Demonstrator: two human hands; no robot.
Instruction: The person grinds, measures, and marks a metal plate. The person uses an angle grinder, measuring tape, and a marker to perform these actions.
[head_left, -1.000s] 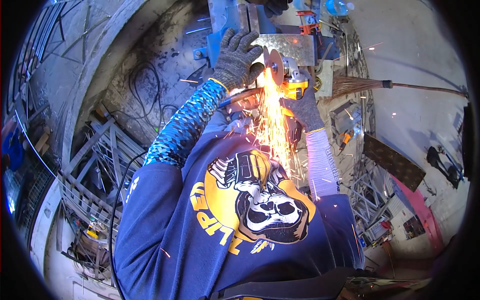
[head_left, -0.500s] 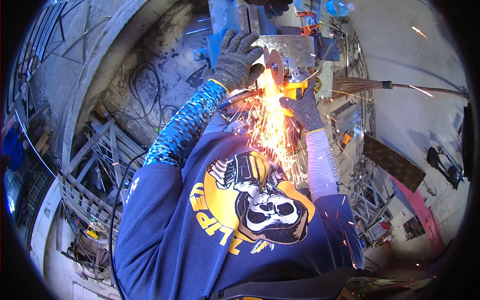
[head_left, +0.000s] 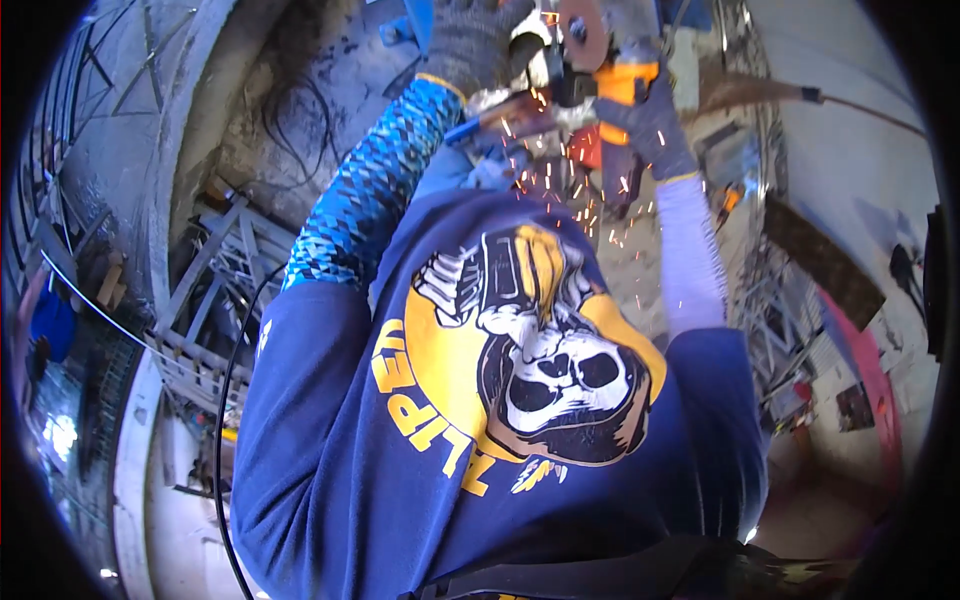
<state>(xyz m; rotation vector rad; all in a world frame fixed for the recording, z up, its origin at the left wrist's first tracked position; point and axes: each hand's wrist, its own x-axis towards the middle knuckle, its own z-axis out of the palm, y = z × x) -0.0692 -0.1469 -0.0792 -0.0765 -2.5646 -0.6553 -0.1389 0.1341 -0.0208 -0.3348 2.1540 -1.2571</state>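
Note:
At the top edge my right hand [head_left: 650, 125], in a dark glove, is closed round a yellow angle grinder [head_left: 628, 84]. The grinder's thin round disc [head_left: 583, 32] stands on edge, between my two hands. A few scattered sparks [head_left: 580, 185] fly below it, towards my shirt. My left hand [head_left: 470, 50], in a grey knit glove, is to the left of the disc, beside blue metalwork [head_left: 405, 30]. Its fingers are blurred and cut by the frame's upper edge, so their grip is hidden. A dark bar-shaped piece [head_left: 515, 115] lies just below the left hand.
A broom [head_left: 745, 90] lies at the right, its handle pointing outward. Metal frames [head_left: 225, 265] are piled at the left, with more frames [head_left: 805, 335] at the right near a brown board [head_left: 830, 265]. A loose cable [head_left: 305, 130] curls on the floor.
The view has shifted, so hands and grinder sit higher in the picture. The dense spark stream has thinned to a few specks. The grinder has moved somewhat away from the left hand.

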